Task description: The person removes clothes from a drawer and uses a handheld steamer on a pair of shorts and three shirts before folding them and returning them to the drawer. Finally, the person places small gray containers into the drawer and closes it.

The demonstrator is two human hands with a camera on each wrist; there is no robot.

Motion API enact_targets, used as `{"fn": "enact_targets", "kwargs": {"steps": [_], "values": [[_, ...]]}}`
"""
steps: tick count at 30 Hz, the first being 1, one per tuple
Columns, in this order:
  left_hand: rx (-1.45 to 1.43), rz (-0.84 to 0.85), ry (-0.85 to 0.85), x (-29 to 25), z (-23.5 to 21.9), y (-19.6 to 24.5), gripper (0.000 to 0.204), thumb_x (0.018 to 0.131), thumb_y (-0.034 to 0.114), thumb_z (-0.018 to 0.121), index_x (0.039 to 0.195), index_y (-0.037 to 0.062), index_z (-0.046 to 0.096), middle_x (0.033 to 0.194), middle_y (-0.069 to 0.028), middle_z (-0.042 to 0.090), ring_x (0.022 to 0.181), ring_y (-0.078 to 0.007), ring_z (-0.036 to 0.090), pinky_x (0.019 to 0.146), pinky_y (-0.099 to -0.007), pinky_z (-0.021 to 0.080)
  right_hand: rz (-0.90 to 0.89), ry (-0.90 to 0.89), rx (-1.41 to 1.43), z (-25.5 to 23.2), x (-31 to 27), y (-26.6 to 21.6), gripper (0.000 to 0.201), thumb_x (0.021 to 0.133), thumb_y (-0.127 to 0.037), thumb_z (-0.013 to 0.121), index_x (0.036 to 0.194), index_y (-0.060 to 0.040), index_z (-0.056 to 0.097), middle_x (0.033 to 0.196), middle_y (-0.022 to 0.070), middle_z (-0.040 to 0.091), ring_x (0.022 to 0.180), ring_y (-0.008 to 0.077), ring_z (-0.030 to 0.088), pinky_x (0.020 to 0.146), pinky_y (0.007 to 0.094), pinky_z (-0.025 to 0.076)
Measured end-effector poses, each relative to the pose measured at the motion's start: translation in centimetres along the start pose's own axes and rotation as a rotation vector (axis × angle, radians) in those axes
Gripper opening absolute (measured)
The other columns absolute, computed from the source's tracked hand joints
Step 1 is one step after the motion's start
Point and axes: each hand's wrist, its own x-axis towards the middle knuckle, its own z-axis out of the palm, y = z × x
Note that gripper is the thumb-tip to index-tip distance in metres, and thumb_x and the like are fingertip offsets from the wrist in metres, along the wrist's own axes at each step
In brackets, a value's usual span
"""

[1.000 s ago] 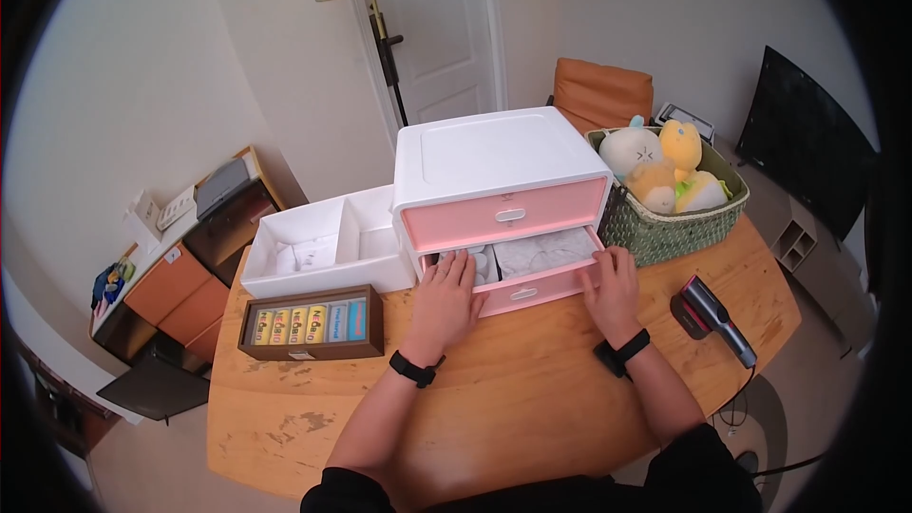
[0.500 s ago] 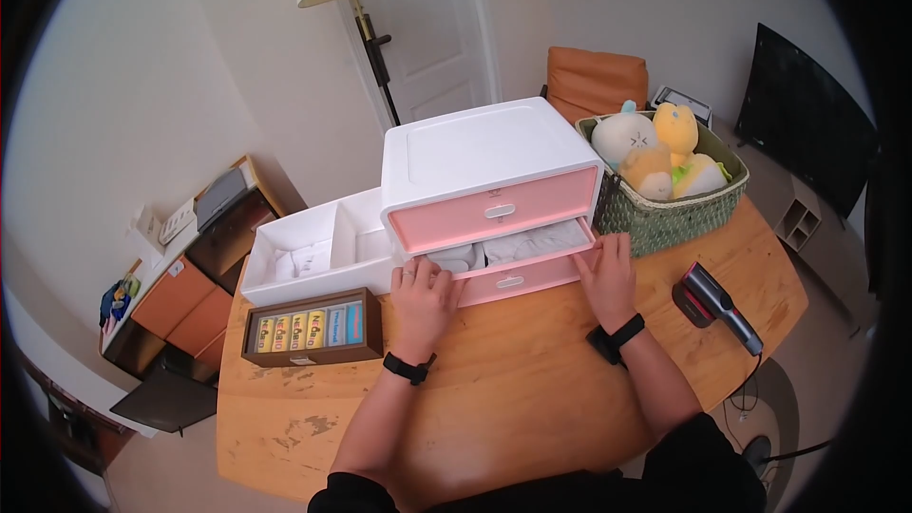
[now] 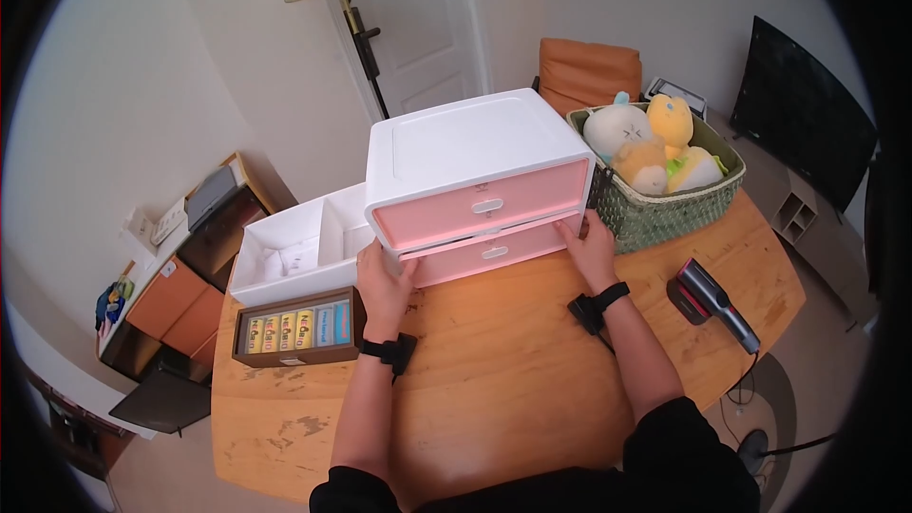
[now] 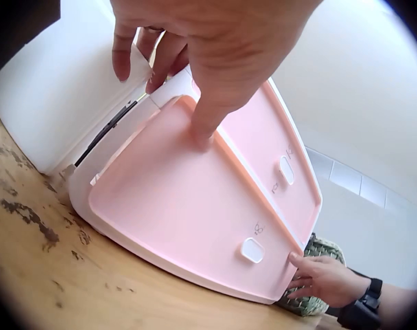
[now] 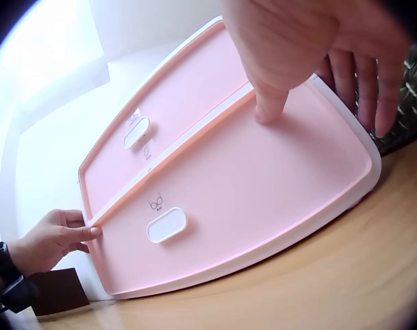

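Note:
A white cabinet (image 3: 480, 133) stands on the table with two pink-fronted drawers. Its lower drawer (image 3: 451, 266) is nearly pushed in, a thin dark slit showing above its front. At the left end, my left hand (image 3: 384, 290) presses its thumb on that front while the fingers reach along the side. My right hand (image 3: 591, 249) does likewise at the right end, thumb on the pink panel and straight fingers (image 5: 366, 89) beside it. Above, the upper drawer (image 3: 427, 218) is closed. White oval handles (image 4: 252, 250) mark both fronts. The lower drawer's contents are hidden.
Left of the cabinet are a white divided box (image 3: 285, 280) and a brown case (image 3: 285, 355) of small packets. A green woven basket (image 3: 655, 218) of plush toys stands at right. A corded dark handheld appliance (image 3: 712, 299) lies near the table's right side.
The lower drawer has slid inward, covering the grey and white things that showed inside. Both hands have moved from its top edge to the two ends of its front.

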Motion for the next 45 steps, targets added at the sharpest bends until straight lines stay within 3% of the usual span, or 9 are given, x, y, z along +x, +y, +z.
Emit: {"fn": "enact_targets", "kwargs": {"steps": [9,15,21,24,26,28,31,38,45], "values": [[0.056,-0.070,0.020,0.3,0.1,0.2,0.040,0.076,0.019,0.092,0.097,-0.0052,0.068,0.103,-0.0236,0.069,0.101,-0.0423,0.064,0.085,-0.0480,0.054,0.071,0.098,0.017,0.0,0.3,-0.8,0.046,0.085,-0.047,0.085,0.090,-0.0020,0.078,0.073,0.0157,0.074,0.069,0.0352,0.072,0.068,0.0424,0.055],[0.070,-0.033,0.059,0.0,0.4,0.7,0.042,0.078,0.021,0.091,0.095,-0.0065,0.065,0.105,-0.0256,0.069,0.102,-0.0434,0.063,0.085,-0.0482,0.054,0.151,0.053,-0.077,-0.3,-0.1,-1.8,0.045,0.084,-0.048,0.084,0.093,-0.0042,0.080,0.074,0.0170,0.073,0.071,0.0351,0.072,0.067,0.0434,0.055],[0.243,0.088,0.097,-0.2,-0.2,1.6,0.040,0.082,0.026,0.088,0.094,-0.0046,0.065,0.099,-0.0230,0.068,0.105,-0.0407,0.062,0.090,-0.0473,0.048,-0.007,0.088,-0.189,-0.2,-1.3,-0.7,0.036,0.087,-0.037,0.082,0.087,-0.0012,0.077,0.074,0.0183,0.072,0.073,0.0378,0.073,0.067,0.0446,0.057],[0.313,0.117,0.103,-0.1,-0.7,2.1,0.037,0.084,0.025,0.085,0.097,-0.0035,0.065,0.098,-0.0219,0.070,0.111,-0.0405,0.060,0.094,-0.0482,0.044,0.083,-0.112,-0.229,-1.1,-2.4,-4.8,0.032,0.086,-0.031,0.082,0.087,0.0005,0.076,0.076,0.0192,0.073,0.076,0.0370,0.075,0.069,0.0436,0.058],[0.376,0.104,0.090,0.1,-0.8,3.0,0.036,0.084,0.023,0.084,0.101,-0.0034,0.066,0.096,-0.0207,0.071,0.107,-0.0402,0.062,0.091,-0.0480,0.046,0.065,-0.297,0.025,1.6,-3.4,-4.9,0.037,0.090,-0.035,0.081,0.097,0.0013,0.076,0.085,0.0171,0.077,0.073,0.0319,0.076,0.066,0.0420,0.058],[0.380,0.055,0.029,-0.2,-0.9,3.0,0.038,0.085,0.023,0.083,0.106,-0.0036,0.067,0.096,-0.0199,0.073,0.101,-0.0396,0.065,0.086,-0.0475,0.049,0.642,-0.635,0.618,3.2,-4.4,-7.1,0.043,0.095,-0.038,0.078,0.112,0.0001,0.072,0.099,0.0127,0.077,0.077,0.0249,0.076,0.066,0.0385,0.058],[0.258,-0.053,-0.091,0.0,-1.4,2.3,0.043,0.087,0.024,0.081,0.114,-0.0056,0.066,0.097,-0.0210,0.074,0.093,-0.0406,0.069,0.080,-0.0478,0.054,0.937,-0.638,0.991,6.4,-4.8,-7.6,0.047,0.097,-0.041,0.076,0.121,-0.0022,0.067,0.110,0.0087,0.074,0.083,0.0210,0.074,0.068,0.0356,0.057],[0.069,-0.125,-0.151,0.1,-2.4,2.9,0.054,0.091,0.034,0.078,0.120,-0.0098,0.063,0.099,-0.0277,0.073,0.093,-0.0457,0.071,0.079,-0.0502,0.057,1.003,-0.362,0.987,9.9,-5.8,-8.6,0.035,0.092,-0.036,0.079,0.113,-0.0099,0.069,0.095,0.0043,0.071,0.077,0.0190,0.071,0.063,0.0305,0.051],[0.028,-0.134,-0.186,0.2,-2.9,3.9,0.052,0.091,0.037,0.078,0.109,-0.0080,0.057,0.102,-0.0305,0.069,0.092,-0.0497,0.069,0.079,-0.0525,0.057,1.002,-0.431,0.897,6.3,-8.9,-9.8,0.031,0.092,-0.037,0.078,0.107,-0.0103,0.071,0.087,0.0024,0.067,0.071,0.0180,0.070,0.056,0.0303,0.050]]}}
